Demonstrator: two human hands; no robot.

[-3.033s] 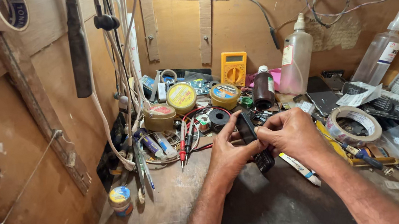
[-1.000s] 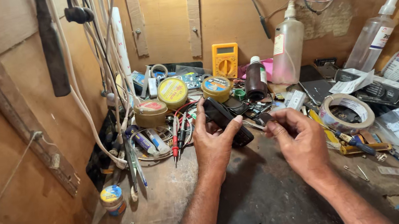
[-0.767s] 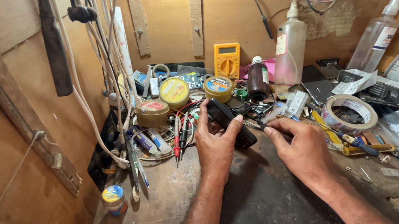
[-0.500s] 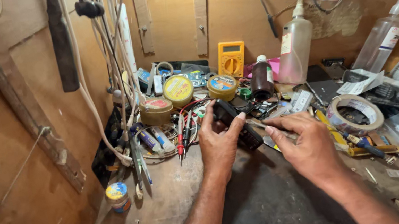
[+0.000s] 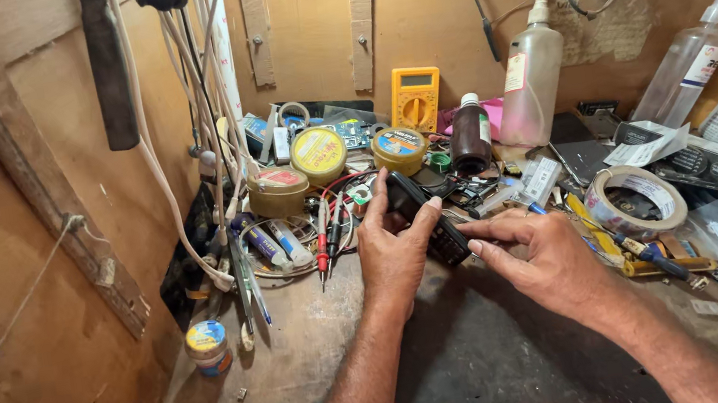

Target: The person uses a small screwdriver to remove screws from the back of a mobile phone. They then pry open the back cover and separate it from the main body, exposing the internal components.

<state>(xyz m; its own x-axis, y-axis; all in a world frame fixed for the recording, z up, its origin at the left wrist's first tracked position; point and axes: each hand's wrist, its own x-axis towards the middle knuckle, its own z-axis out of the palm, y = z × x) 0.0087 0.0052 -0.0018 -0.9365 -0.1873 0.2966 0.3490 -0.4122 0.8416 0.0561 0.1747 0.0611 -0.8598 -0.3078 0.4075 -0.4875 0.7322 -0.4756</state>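
the left hand (image 5: 393, 257) holds a small black keypad phone (image 5: 428, 224) above the worn tabletop (image 5: 308, 368), its grip closed around the body with the thumb and forefinger showing along the upper edges. the right hand (image 5: 540, 256) comes in from the side, its fingertips (image 5: 478, 246) pinched against the phone's lower end; whether they hold a small tool or part there cannot be told. the phone looks light and rigid, with a smooth plastic shell that could slip, and probably fragile inside, so a hold by the long side edges seems safest. behind the hands lie red and black probes (image 5: 326, 234), round solder tins (image 5: 318, 154), a yellow multimeter (image 5: 415, 100), a brown bottle (image 5: 469, 135) and a roll of tape (image 5: 635, 200), well apart from the phone.
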